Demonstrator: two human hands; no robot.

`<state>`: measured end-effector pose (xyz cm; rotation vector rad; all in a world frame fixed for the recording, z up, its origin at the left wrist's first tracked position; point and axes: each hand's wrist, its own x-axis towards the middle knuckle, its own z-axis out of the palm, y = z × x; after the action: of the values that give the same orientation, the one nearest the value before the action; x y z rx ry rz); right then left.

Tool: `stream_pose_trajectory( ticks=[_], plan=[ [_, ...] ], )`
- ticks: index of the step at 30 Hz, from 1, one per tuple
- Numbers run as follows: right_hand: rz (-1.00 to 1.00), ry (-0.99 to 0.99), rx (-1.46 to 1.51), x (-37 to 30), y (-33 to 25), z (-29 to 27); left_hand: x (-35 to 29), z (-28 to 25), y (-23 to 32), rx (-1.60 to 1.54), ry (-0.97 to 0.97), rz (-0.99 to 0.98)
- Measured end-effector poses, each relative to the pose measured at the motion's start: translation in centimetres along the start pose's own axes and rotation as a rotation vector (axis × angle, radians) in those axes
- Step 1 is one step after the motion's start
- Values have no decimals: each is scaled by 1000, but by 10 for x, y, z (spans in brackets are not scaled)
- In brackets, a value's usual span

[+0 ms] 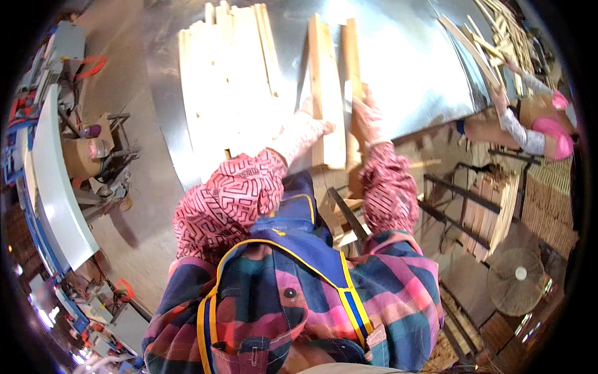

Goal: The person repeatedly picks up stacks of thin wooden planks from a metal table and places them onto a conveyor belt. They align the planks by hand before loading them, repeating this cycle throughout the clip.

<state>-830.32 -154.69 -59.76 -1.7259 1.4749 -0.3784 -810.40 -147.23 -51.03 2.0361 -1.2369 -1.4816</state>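
Note:
My left hand grips a pair of pale wooden strips lying side by side. Its thumb lies across their upper face near the close end. To the right, my right hand is closed round the near part of another wooden strip, which stands a little apart from the pair. Under them is a shiny metal tabletop. Left of my left hand, a broad row of wooden strips lies on the table, washed out by glare. Pink patterned sleeves cover both my forearms.
At the right, another person's hand is at a long strip beside a heap of thin strips. A rack of stacked wood and a round fan stand lower right. A long pale panel runs along the left.

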Motion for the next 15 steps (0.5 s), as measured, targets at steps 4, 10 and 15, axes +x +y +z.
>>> stream_pose_trajectory(
  ticks=[4,10,15],
  plan=[
    [155,229,235,0,-6,-40,0,15,-18,-414,-23,-32],
    [162,-45,71,-3,-62,25,-29,18,18,190,-233,-33],
    [38,-122,382,-6,-70,68,-40,2,-66,297,3,372]
  ],
)
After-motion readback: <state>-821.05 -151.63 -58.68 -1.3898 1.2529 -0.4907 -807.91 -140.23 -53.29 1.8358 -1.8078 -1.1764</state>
